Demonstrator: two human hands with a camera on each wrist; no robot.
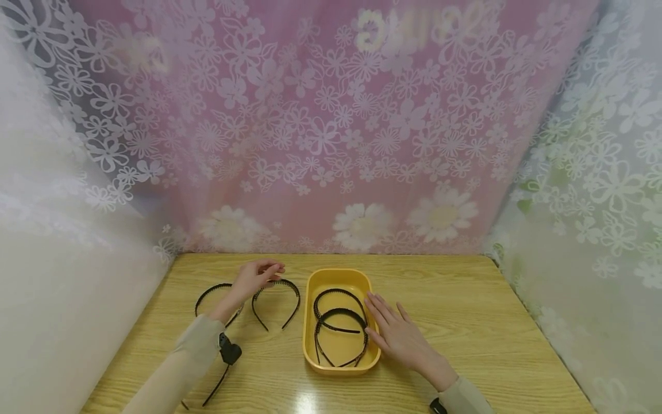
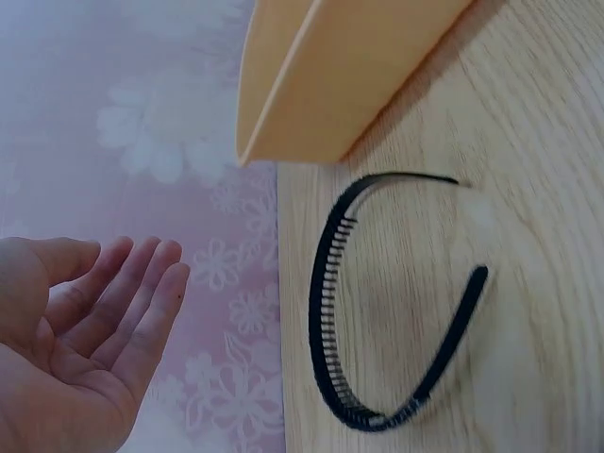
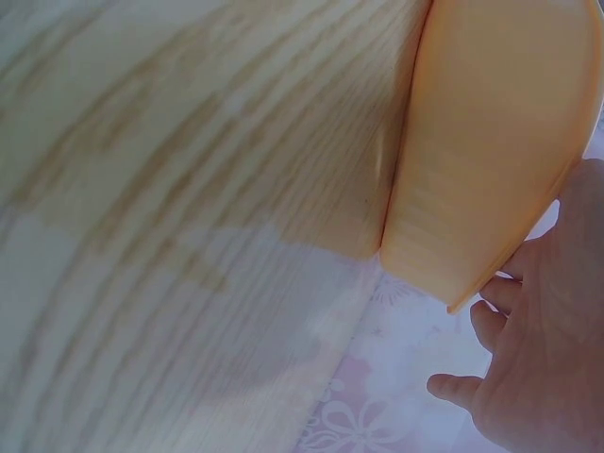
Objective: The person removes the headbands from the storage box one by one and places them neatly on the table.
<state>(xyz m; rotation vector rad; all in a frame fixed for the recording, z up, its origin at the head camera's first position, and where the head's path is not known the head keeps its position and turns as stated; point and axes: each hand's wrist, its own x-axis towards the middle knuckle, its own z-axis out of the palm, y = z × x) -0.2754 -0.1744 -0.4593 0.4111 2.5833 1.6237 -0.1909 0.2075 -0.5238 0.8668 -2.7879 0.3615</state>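
Observation:
My left hand (image 1: pixel 254 279) hovers above the top of a black toothed headband (image 1: pixel 299 296) on the table. In the left wrist view the left hand (image 2: pixel 94 340) has loosely bent fingers, holds nothing and is apart from that headband (image 2: pixel 321 302). My right hand (image 1: pixel 400 339) lies with extended fingers against the right rim of a yellow plastic tray (image 1: pixel 306 322). From the right wrist, the fingers of the right hand (image 3: pixel 547 349) touch the tray's edge (image 3: pixel 491 142). Two black headbands (image 1: pixel 343 311) overlap inside the tray.
Another black headband (image 1: pixel 207 288) lies left, partly covered by my left forearm. Below my left wrist, the ends of one more headband (image 1: pixel 217 385) show. The wood-grain table (image 1: pixel 455 299) meets a pink floral curtain (image 1: pixel 310 144) behind and pale sheets at both sides.

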